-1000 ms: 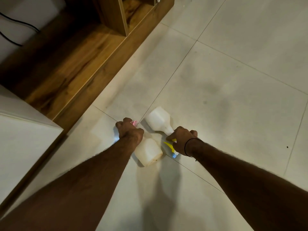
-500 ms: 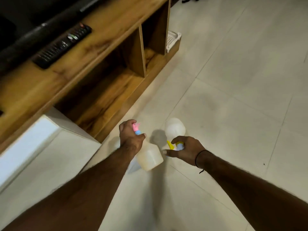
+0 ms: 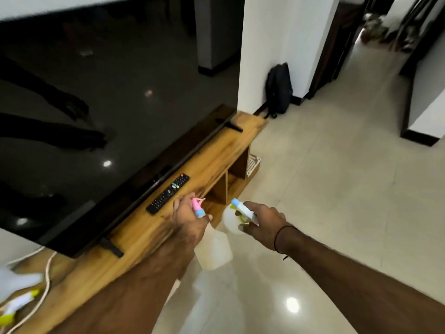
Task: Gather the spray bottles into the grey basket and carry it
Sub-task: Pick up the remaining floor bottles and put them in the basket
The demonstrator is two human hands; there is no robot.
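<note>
Both hands, the left hand (image 3: 190, 219) and right hand (image 3: 263, 219), are each gripping a translucent white plastic spray bottle, pink-triggered (image 3: 212, 247) and yellow-triggered (image 3: 232, 219), while a pale slotted basket (image 3: 252, 165) is waiting at twelve o'clock, nearer the right.

A remote (image 3: 167, 194) lies on the wooden stand (image 3: 212, 150) before a television (image 3: 96, 112).

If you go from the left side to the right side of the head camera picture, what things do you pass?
Blurry spray bottle → remote → left hand with the pink-topped bottle → right hand with the yellow-trigger bottle → backpack.
</note>
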